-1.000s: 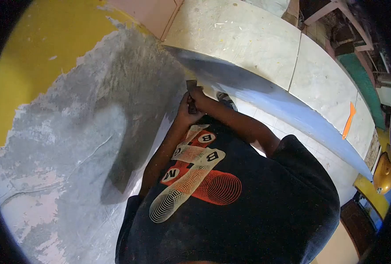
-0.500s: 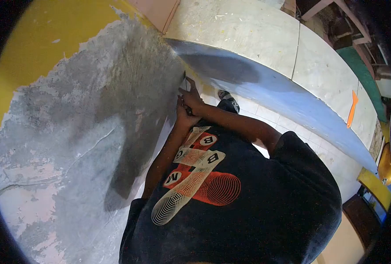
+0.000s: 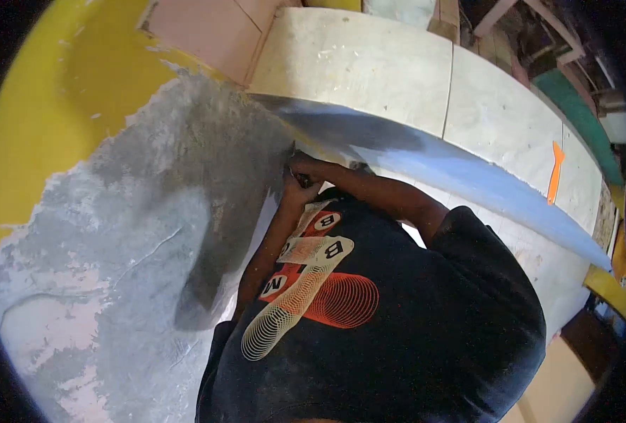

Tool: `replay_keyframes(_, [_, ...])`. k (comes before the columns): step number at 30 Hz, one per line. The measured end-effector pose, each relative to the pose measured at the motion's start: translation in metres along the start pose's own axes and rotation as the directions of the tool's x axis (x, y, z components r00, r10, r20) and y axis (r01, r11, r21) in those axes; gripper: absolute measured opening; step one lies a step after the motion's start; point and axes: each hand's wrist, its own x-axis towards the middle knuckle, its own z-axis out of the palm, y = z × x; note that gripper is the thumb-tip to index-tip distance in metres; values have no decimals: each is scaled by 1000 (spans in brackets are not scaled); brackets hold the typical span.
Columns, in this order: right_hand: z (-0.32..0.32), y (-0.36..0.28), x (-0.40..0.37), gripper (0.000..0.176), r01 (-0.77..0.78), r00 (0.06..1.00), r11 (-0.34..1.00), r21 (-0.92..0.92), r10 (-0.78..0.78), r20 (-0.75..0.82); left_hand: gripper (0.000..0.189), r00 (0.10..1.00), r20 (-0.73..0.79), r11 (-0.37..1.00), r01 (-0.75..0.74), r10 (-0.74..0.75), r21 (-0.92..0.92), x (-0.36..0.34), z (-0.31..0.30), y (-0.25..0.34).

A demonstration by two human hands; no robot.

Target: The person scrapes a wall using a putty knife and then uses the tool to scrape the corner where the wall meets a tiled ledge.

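Observation:
My right hand (image 3: 307,166) is closed around a small scraper whose thin dark blade (image 3: 292,149) sticks out past the fingers. The blade's tip lies at the inner corner, where the grey patchy wall (image 3: 143,211) meets the blue panel under the white counter. Just below, my left hand (image 3: 299,190) is closed against the right one, apparently on the tool's handle. The fingers hide most of the handle, so its full shape cannot be made out.
The white counter (image 3: 355,53) curves above the blue panel (image 3: 482,180). An orange plastic tool (image 3: 555,173) rests near its edge. Yellow paint (image 3: 38,141) with a ragged border covers the upper wall. A pink panel (image 3: 207,35) stands at the corner.
The view has shifted, so the counter and wall sit lower in the picture. Both hands are closer together, still at the corner with the scraper.

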Motion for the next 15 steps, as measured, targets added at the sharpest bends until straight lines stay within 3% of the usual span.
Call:
replay_keyframes(7, [-8,2,8,26,-63,995,998,-8,63,77,40,997,82,984,15,0,-179,6,-2,-1])
replay_keyframes(14, [-6,17,-32,20,-105,994,980,169,102,27,38,976,202,884,164,-81,-438,9,-21,-25])
replay_keyframes(15, [-10,20,-42,19,-95,995,974,208,95,10,41,991,119,945,93,-58,-313,-2,-22,-33])
